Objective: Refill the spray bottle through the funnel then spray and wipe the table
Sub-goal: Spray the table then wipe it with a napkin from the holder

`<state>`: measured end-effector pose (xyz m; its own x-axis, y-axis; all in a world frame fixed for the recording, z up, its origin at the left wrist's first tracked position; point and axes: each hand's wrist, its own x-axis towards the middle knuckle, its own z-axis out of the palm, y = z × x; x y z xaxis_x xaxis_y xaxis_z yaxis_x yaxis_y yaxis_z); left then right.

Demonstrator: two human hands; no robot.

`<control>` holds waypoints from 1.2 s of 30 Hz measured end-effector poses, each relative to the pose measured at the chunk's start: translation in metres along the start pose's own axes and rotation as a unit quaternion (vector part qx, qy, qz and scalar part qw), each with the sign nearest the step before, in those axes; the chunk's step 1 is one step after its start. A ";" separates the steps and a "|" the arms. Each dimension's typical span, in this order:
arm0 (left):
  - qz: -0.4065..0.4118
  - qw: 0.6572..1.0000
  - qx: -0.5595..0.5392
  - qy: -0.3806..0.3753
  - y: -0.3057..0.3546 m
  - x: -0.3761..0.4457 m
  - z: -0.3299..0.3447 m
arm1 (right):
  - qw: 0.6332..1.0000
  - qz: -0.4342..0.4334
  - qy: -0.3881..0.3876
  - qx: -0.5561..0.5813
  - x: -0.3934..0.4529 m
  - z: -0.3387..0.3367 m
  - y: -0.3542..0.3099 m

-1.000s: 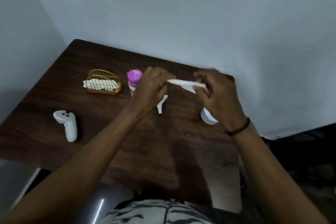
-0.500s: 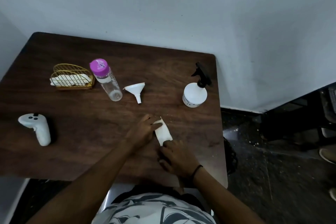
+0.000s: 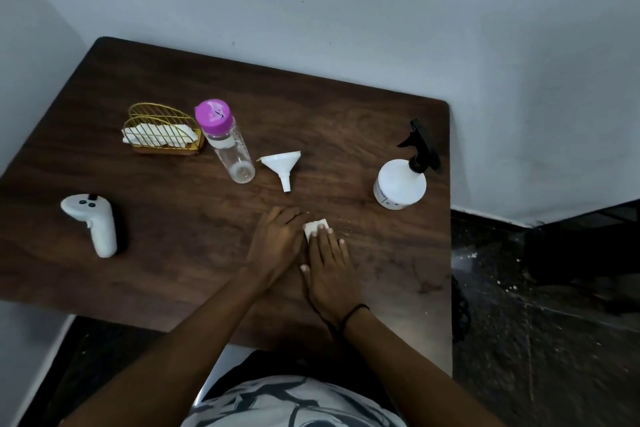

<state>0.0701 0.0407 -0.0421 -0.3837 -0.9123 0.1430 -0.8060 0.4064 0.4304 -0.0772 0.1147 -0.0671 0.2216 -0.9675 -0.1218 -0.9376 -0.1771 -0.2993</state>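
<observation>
A folded white tissue point(image 3: 314, 226) lies on the dark wooden table point(image 3: 173, 253), mostly covered by my right hand point(image 3: 327, 260), which presses flat on it. My left hand point(image 3: 277, 241) rests flat beside it, its fingertips at the tissue's left edge. A white spray bottle point(image 3: 400, 185) with a black trigger head stands at the right. A white funnel point(image 3: 282, 165) lies on its side in the middle. A clear bottle point(image 3: 230, 149) with a pink cap stands left of the funnel.
A gold wire holder point(image 3: 162, 130) with white tissues sits at the back left. A white handheld controller point(image 3: 95, 222) lies at the left. The table's right edge borders a dark floor point(image 3: 536, 305). Small crumbs dot the table near the tissue.
Both hands brought the tissue down from mid-air to the table. My right hand has slid forward on top of it, and the left hand lies flat beside it.
</observation>
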 end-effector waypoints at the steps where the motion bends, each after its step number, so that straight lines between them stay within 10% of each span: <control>1: 0.008 1.000 0.008 -0.002 0.000 0.001 -0.001 | 1.000 -0.003 0.001 -0.001 0.003 0.002 -0.001; 12: 0.018 1.000 0.007 0.011 0.000 0.030 0.001 | 0.994 0.086 0.040 -0.062 0.045 -0.018 0.041; 21: -0.057 0.996 -0.047 0.058 -0.027 0.013 -0.007 | 0.995 -0.090 -0.001 -0.042 0.059 0.000 -0.012; 36: -0.065 0.996 -0.052 0.032 -0.026 0.023 -0.002 | 0.997 -0.027 -0.015 -0.074 0.060 -0.012 0.012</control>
<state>0.0839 0.0092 -0.0480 -0.2468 -0.9595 0.1361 -0.7947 0.2808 0.5382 -0.0781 0.0520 -0.0665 0.2792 -0.9503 -0.1379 -0.9527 -0.2562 -0.1634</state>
